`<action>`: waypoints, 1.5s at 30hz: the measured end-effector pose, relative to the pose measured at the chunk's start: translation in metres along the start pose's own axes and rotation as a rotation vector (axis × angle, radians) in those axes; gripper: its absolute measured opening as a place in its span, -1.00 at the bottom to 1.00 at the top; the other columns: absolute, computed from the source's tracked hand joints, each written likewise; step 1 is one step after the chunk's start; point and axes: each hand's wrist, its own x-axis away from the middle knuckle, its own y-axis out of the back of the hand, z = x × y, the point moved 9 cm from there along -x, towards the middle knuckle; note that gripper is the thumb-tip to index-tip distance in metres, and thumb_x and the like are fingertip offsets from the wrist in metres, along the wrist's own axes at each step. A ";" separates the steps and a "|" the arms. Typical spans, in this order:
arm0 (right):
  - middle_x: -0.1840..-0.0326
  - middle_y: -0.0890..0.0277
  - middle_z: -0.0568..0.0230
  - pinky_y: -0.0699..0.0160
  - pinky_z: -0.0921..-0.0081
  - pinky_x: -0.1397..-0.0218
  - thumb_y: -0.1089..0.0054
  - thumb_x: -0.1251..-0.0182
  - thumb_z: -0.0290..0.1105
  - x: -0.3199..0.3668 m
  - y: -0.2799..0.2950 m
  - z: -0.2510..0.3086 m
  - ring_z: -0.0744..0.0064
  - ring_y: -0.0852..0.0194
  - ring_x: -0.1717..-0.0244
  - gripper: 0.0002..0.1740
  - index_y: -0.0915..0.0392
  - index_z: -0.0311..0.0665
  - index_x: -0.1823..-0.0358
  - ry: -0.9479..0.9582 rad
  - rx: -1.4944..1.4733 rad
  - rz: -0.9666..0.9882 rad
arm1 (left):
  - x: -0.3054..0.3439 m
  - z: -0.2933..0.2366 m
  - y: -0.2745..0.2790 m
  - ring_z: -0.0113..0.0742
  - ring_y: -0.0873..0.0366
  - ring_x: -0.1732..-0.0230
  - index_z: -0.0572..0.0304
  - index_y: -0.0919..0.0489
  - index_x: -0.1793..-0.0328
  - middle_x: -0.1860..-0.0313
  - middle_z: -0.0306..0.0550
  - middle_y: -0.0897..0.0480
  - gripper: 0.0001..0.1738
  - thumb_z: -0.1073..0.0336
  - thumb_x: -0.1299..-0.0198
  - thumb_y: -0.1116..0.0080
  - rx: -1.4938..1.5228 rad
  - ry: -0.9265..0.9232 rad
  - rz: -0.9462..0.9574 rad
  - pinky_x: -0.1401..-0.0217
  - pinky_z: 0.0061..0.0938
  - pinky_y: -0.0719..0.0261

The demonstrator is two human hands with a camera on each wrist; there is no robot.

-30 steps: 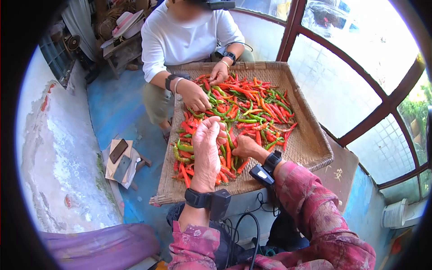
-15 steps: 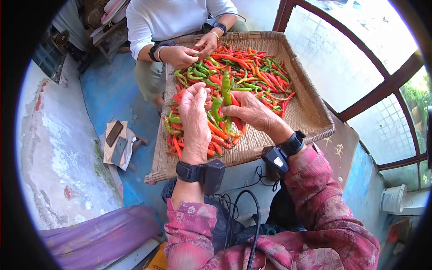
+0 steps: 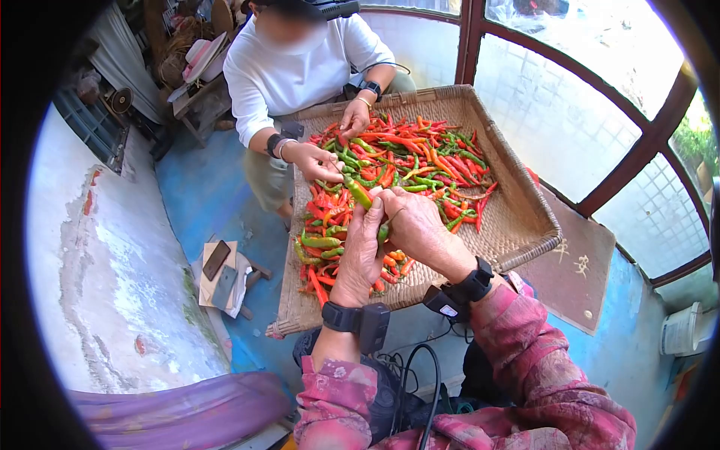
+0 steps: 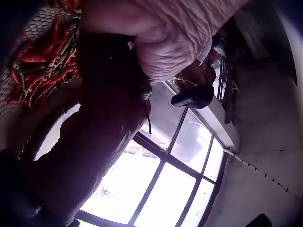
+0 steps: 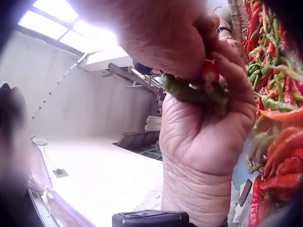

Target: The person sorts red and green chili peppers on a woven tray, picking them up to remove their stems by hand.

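My left hand grips a few chili peppers over the near part of a woven tray. A long green chili pepper sticks up from its fingers in the head view. The right wrist view shows another green chili pepper and the end of a red chili pepper between that hand's fingers and palm. My right hand meets the left, its curled fingers pinching at the stem end of a green chili pepper. A thin stem hangs there in the left wrist view. Red, orange and green chili peppers cover much of the tray.
Across the tray a person in white has both hands over the chili peppers. Two phones lie on a small stool at the left. Framed windows line the right side, and a black cable loops below my forearms.
My right hand went down among the chili peppers, then came up holding green and red ones. It has since joined my left hand, where several of those chili peppers now sit.
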 end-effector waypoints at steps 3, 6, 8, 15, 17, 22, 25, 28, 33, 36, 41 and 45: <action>0.44 -0.50 -0.03 -0.49 0.14 0.39 -0.23 0.08 -0.46 -0.001 -0.005 -0.002 -0.05 -0.53 0.39 -0.71 -0.37 -0.33 0.30 -0.042 -0.008 0.083 | -0.002 0.002 0.003 -0.54 -0.48 0.13 0.01 -0.37 -0.18 0.08 -0.29 -0.51 -0.56 0.03 -0.25 -0.07 0.034 -0.019 -0.005 0.33 -0.61 -0.51; 0.46 -0.49 -0.03 -0.45 0.13 0.40 -0.21 0.05 -0.46 0.000 -0.009 0.002 -0.07 -0.51 0.39 -0.73 -0.36 -0.36 0.31 -0.013 -0.040 0.087 | 0.000 -0.004 0.012 -0.59 -0.48 0.30 0.05 -0.42 -0.10 0.25 -0.33 -0.53 -0.59 0.07 -0.20 -0.16 0.106 -0.086 -0.117 0.52 -0.68 -0.42; 0.44 -0.49 -0.03 -0.44 0.14 0.36 -0.14 -0.03 -0.48 0.001 -0.012 0.003 -0.06 -0.51 0.34 -0.76 -0.37 -0.38 0.26 -0.005 -0.070 0.137 | -0.003 -0.005 0.023 -0.59 -0.50 0.29 0.06 -0.45 -0.07 0.24 -0.33 -0.55 -0.64 0.13 -0.20 -0.16 0.112 -0.122 -0.149 0.45 -0.69 -0.46; 0.39 -0.47 0.10 -0.52 0.26 0.31 -0.02 -0.08 -0.55 0.005 0.006 0.007 0.09 -0.53 0.30 -0.79 -0.46 -0.26 0.21 0.119 0.009 0.152 | 0.001 -0.019 0.042 -0.59 -0.40 0.54 0.09 -0.44 0.15 0.42 -0.33 -0.47 -0.77 0.19 -0.18 -0.17 0.191 -0.187 -0.306 0.59 -0.68 -0.38; 0.38 -0.46 0.14 -0.52 0.28 0.25 -0.04 -0.08 -0.52 0.004 0.019 -0.004 0.12 -0.51 0.25 -0.84 -0.48 -0.23 0.27 0.140 0.045 0.089 | 0.001 -0.021 0.042 -0.57 -0.38 0.55 0.11 -0.41 0.22 0.48 -0.33 -0.40 -0.78 0.17 -0.21 -0.14 0.228 -0.205 -0.289 0.57 -0.67 -0.39; 0.21 -0.45 0.02 -0.38 0.15 0.08 -0.18 -0.08 -0.43 0.001 0.058 -0.048 0.01 -0.40 0.10 -0.60 -0.43 -0.24 -0.01 -0.101 0.319 -0.104 | -0.010 -0.015 0.053 -0.49 -0.38 0.43 0.17 -0.46 0.13 0.42 -0.24 -0.45 -0.79 0.19 -0.29 -0.05 0.463 -0.174 -0.166 0.42 -0.60 -0.41; 0.22 -0.48 0.02 -0.41 0.25 0.06 -0.20 -0.15 -0.33 0.003 0.065 -0.027 0.13 -0.44 0.11 -0.54 -0.40 -0.29 -0.09 -0.018 0.184 -0.223 | -0.007 -0.017 0.047 -0.48 -0.40 0.38 0.19 -0.46 0.07 0.34 -0.20 -0.49 -0.77 0.21 -0.28 -0.06 0.345 -0.211 -0.184 0.33 -0.61 -0.44; 0.42 -0.55 0.06 -0.50 0.41 0.29 -0.16 -0.20 -0.34 0.006 0.013 -0.019 0.30 -0.57 0.38 -0.64 -0.42 -0.40 0.03 -0.157 -0.362 0.166 | -0.007 -0.018 0.039 -0.45 -0.46 0.32 0.18 -0.44 0.04 0.27 -0.19 -0.51 -0.73 0.16 -0.31 0.00 0.265 -0.232 -0.189 0.23 -0.56 -0.51; 0.48 -0.53 0.01 -0.47 0.33 0.35 -0.12 -0.20 -0.38 0.013 -0.017 -0.015 0.14 -0.56 0.42 -0.78 -0.46 -0.38 0.20 -0.172 -0.377 0.174 | -0.007 -0.022 0.032 -0.39 -0.51 0.24 0.19 -0.43 0.00 0.24 -0.15 -0.55 -0.73 0.18 -0.32 0.01 0.276 -0.291 -0.156 0.10 -0.51 -0.53; 0.45 -0.53 0.02 -0.45 0.22 0.30 -0.09 -0.18 -0.34 0.011 -0.011 -0.005 0.04 -0.53 0.39 -0.81 -0.54 -0.33 0.32 -0.041 -0.274 0.285 | -0.003 -0.044 0.037 -0.36 -0.55 0.25 0.22 -0.42 -0.02 0.22 -0.12 -0.58 -0.75 0.23 -0.34 0.05 0.187 -0.421 -0.175 0.15 -0.48 -0.55; 0.34 -0.55 0.09 -0.49 0.23 0.23 -0.08 -0.20 -0.34 0.015 -0.005 -0.065 0.10 -0.54 0.30 -0.84 -0.53 -0.26 0.28 -0.174 0.147 0.349 | -0.005 -0.051 0.066 -0.35 -0.59 0.19 0.24 -0.44 -0.02 0.17 -0.06 -0.61 -0.74 0.23 -0.34 0.06 0.309 -0.464 -0.253 0.07 -0.44 -0.59; 0.15 -0.54 0.05 -0.51 0.27 0.21 -0.15 -0.16 -0.35 0.005 0.036 -0.068 0.16 -0.56 0.23 -0.76 -0.52 -0.33 0.19 -0.073 0.370 -0.081 | -0.006 -0.041 0.052 -0.40 -0.56 0.29 0.22 -0.45 0.02 0.25 -0.12 -0.59 -0.72 0.17 -0.33 0.04 0.351 -0.390 -0.217 0.21 -0.52 -0.57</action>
